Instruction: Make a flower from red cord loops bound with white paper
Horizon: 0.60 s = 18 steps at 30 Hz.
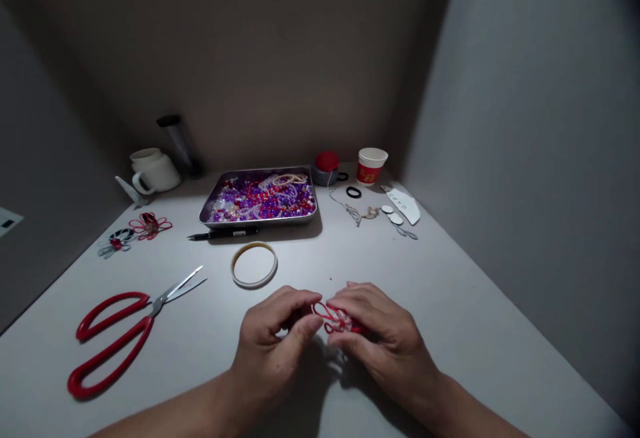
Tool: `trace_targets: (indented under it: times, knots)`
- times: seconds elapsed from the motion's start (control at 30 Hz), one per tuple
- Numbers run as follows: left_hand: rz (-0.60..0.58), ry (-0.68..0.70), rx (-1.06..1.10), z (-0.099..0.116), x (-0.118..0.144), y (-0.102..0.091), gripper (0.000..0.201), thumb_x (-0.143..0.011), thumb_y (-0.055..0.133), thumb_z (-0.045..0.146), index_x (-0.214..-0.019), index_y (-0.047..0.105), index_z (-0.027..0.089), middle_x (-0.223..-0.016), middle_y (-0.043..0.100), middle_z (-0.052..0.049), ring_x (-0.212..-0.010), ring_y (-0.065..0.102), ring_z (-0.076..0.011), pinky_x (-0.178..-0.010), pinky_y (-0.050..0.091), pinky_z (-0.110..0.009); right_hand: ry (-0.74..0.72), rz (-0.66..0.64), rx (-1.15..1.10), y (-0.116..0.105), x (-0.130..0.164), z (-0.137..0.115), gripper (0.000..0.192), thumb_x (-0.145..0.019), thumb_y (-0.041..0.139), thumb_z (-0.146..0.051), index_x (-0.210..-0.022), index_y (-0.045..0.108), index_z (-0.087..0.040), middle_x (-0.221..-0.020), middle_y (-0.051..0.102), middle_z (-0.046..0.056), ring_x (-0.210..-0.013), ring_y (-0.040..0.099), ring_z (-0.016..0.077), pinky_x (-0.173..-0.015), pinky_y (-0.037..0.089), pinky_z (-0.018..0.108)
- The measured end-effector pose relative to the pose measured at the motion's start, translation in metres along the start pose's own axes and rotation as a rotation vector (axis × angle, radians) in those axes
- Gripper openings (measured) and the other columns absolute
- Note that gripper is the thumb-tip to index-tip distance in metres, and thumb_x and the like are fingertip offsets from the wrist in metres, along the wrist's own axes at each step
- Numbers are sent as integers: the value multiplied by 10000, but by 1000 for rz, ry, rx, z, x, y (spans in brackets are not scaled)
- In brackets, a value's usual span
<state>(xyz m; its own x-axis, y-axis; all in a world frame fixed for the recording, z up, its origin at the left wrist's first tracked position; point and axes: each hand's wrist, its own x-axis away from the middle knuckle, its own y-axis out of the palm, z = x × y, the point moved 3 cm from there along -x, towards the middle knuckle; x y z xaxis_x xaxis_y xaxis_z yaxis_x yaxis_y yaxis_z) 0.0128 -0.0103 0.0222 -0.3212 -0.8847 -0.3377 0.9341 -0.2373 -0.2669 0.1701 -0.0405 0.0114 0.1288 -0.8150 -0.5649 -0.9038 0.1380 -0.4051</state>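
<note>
Both hands meet at the near middle of the white table [450,305], working a small red wire loop ornament [336,318] held between them just above the surface. The left hand [273,345] pinches the ornament's left edge between thumb and forefinger, the other fingers curled under; the right hand [385,338] grips its right side, fingers bent over the top so that part of the red loops is hidden beneath them. Just beyond the hands lies a pale ring of tape [254,265], flat on the table. To the left, red-handled scissors [127,331] lie slightly parted, blades pointing toward the ring. Farther back a metal tray [207,215] holds purple, red and clear beads, with a black pen [225,233] lying along its near edge. At the far left are two finished wire flowers, one red [149,225] and one silver-black [116,243], and behind them a white mug [153,170]. At the far right stand a red-topped spool [327,168] and a red-and-white paper cup [371,165], with a black elastic band [353,192], bits of string and small white discs [391,215] near them.
</note>
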Motion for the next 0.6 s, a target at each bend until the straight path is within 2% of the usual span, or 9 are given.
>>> trace_targets:
  times: [0.07, 0.27, 0.47, 0.6]
  knots:
    - [-51, -101, 69, -2, 1, 4, 120, -744, 597, 149, -815, 692, 167, -674, 623, -22, -607, 563, -122, -547, 447, -208, 8, 25, -22, 1, 1, -2, 248, -735, 680, -204, -980, 653, -237, -809, 673, 36, -780, 590, 204, -801, 472, 410]
    - [-187, -559, 461, -10, 9, 20, 154, -717, 649, 263, -701, 691, 115, -566, 562, 3, -400, 479, -65, -387, 378, -174, 86, 78, -210, 6, 3, -1, 299, -710, 700, -178, -989, 675, -285, -842, 673, 43, -826, 600, 211, -725, 508, 352]
    - [-317, -740, 780, -21, 13, 27, 268, -662, 711, 328, -611, 651, 73, -421, 572, -22, -323, 480, -65, -352, 355, -150, 303, -2, -465, 12, 5, 2, 195, -698, 715, -246, -891, 706, -275, -917, 657, 52, -882, 607, 211, -783, 498, 359]
    - [-429, -848, 896, -25, 17, 33, 327, -585, 752, 368, -571, 627, 67, -394, 559, -29, -287, 467, -72, -281, 309, -139, 358, -104, -570, 13, 5, -3, 163, -683, 725, -267, -844, 711, -244, -973, 635, 60, -916, 599, 218, -820, 478, 360]
